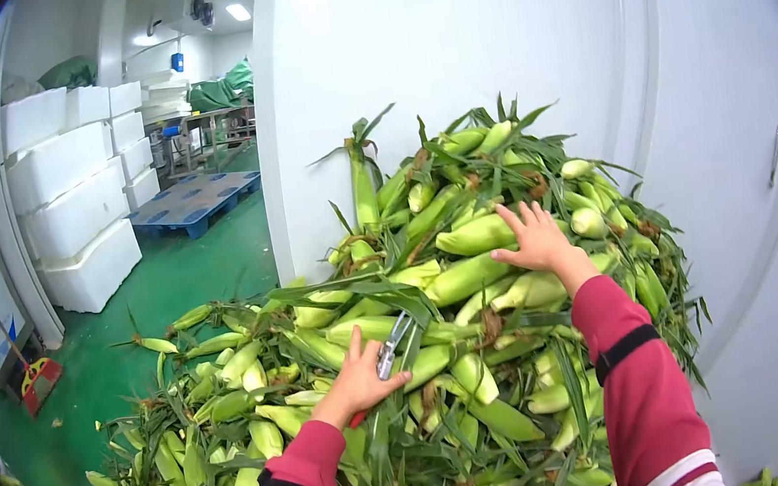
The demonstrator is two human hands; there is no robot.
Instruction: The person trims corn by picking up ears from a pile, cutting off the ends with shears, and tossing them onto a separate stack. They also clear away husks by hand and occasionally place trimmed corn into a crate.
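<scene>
A big heap of green corn cobs in husks [473, 276] rises in front of me against the white wall. On its lower middle part lies my left hand [361, 383], thumb against a metal hand tool [393, 345] with a red part showing below the palm. Whether the fingers wrap round the tool's handle is hard to see, but the hand is on it. My right hand [538, 240] rests higher on the heap, fingers spread, over the cobs near the top, holding nothing.
White foam boxes [74, 193] are stacked at the left. Behind them a blue-grey pallet [194, 201] lies on the green floor [166, 284]. A red dustpan [41, 381] stands at far left. A white door with a handle [775, 157] is at right.
</scene>
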